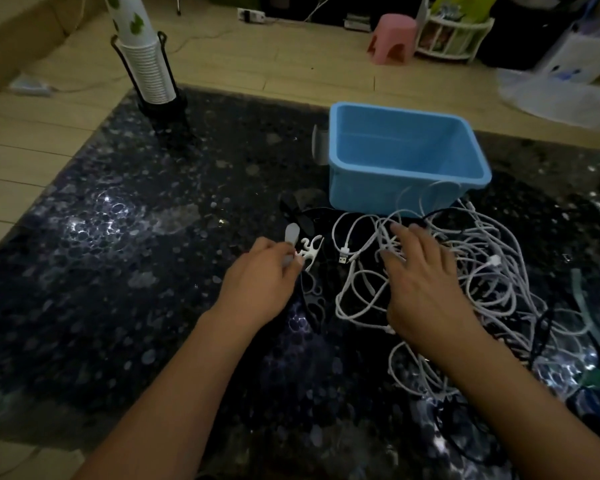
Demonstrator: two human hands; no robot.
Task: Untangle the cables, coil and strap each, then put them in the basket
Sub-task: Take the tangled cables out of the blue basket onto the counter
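We see the left hand (260, 282) pinching a small grey strap (290, 237) beside a white clip (309, 249) on the dark table (118, 271). The right hand (426, 285) lies with fingers spread on the tangled white cables (482, 258), which sit just in front of the blue basket (409, 181), some loops touching its near wall.

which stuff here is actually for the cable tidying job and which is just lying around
For the job: tangled white cables, blue basket, white strap pinched by the left hand, right hand on the tangle.

Lying about: paper cup stack, pink stool, power strip.
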